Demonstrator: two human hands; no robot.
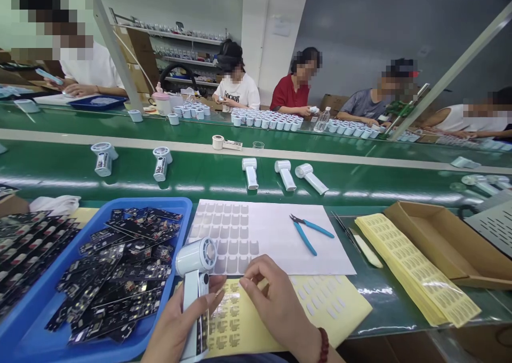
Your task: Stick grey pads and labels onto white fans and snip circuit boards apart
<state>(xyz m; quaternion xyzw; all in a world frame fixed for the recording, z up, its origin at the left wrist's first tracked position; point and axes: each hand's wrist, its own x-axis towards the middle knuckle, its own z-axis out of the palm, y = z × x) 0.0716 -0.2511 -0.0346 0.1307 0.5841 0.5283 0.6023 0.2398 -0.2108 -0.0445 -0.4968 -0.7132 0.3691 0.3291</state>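
Note:
My left hand point(174, 320) is wrapped around the handle of a pale blue handheld fan point(191, 285), which is tilted with its round head up. My right hand point(276, 301) is beside it with thumb and forefinger pinched together; whatever lies between the fingertips is too small to make out. Beneath both hands is a yellow backing sheet point(348, 301) with rows of small printed labels. Just beyond lies a white sheet point(272, 219) bearing grey curved stickers point(232, 248) and blue-handled side cutters point(310, 232).
On the left, a blue tray point(186, 214) holds many circuit boards point(116, 269). To the right are tweezers point(344, 227), stacked yellow label sheets point(416, 269) and a cardboard box point(436, 245). Several fans point(250, 174) lie on the green conveyor belt point(204, 179). Co-workers sit across it.

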